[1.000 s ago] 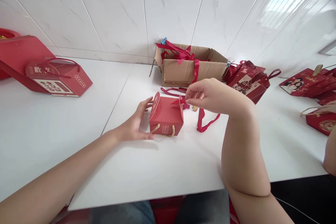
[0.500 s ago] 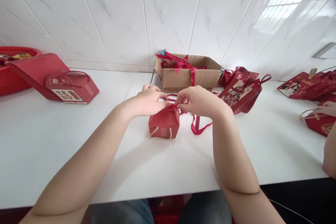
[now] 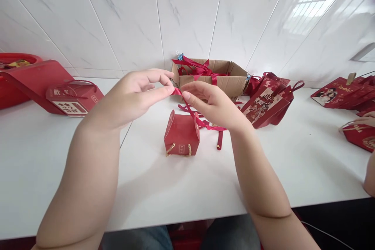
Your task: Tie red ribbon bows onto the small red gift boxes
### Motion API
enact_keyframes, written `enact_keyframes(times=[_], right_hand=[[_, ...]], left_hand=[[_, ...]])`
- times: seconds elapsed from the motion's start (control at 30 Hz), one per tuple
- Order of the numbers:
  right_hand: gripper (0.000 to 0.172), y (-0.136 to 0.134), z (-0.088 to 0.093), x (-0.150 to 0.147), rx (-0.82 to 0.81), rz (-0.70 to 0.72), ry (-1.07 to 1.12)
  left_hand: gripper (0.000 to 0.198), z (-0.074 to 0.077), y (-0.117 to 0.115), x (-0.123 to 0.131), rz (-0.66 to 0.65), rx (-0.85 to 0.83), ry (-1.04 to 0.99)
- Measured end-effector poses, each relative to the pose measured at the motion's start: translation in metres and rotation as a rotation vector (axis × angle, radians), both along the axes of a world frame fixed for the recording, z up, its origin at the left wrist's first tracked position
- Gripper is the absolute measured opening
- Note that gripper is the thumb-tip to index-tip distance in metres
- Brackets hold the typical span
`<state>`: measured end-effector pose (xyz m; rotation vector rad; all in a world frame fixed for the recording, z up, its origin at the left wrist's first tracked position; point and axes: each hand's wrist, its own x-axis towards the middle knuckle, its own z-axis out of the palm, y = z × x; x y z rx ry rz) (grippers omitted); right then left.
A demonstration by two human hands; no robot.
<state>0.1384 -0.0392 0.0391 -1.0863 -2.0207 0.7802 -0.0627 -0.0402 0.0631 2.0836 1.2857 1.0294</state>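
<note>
A small red gift box (image 3: 182, 134) with twisted gold cord handles stands on the white table, its top folded in and two rounded flaps upright. Above and behind it, my left hand (image 3: 143, 91) pinches one end of a red ribbon (image 3: 187, 106) between thumb and fingers. My right hand (image 3: 206, 99) pinches the same ribbon a little to the right, and the rest of it trails down behind the box to the table. Neither hand touches the box. More red strips lie on the table behind it.
Behind, a cardboard box (image 3: 225, 84) holds red ribbons. Decorated red bags (image 3: 265, 103) stand to its right. At left are a red box with lettering (image 3: 73, 99) and a red basin (image 3: 11, 90). Another person's hand (image 3: 366, 119) touches a red bag at the far right.
Both hands have left the small box and lifted. The ribbon that lay right of the box is now raised between them. The view has shifted slightly.
</note>
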Motion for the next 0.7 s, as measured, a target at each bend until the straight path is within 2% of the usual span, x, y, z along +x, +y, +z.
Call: enact_keyframes(times=[0.1, 0.23, 0.37, 0.47, 0.57, 0.7], right_hand=[[0.034, 0.000, 0.000, -0.004, -0.038, 0.109, 0.157], [0.035, -0.001, 0.001, 0.001, -0.072, 0.133, 0.241], [0.029, -0.002, 0.001, 0.003, -0.108, 0.049, 0.160], [0.025, -0.001, -0.002, 0.000, -0.114, -0.055, 0.096], [0.022, 0.000, -0.005, -0.003, -0.080, -0.114, 0.064], [0.022, 0.002, -0.006, -0.007, -0.059, -0.167, 0.012]], left_hand=[[0.018, 0.006, -0.011, -0.001, 0.031, 0.062, 0.099], [0.023, 0.005, -0.013, -0.004, 0.039, -0.023, 0.233], [0.038, -0.002, -0.005, -0.008, 0.038, -0.238, 0.511], [0.038, -0.007, 0.001, -0.004, 0.045, -0.433, 0.752], [0.030, -0.009, 0.007, -0.002, 0.030, -0.498, 0.828], [0.023, -0.009, 0.017, -0.012, -0.028, -0.546, 0.813]])
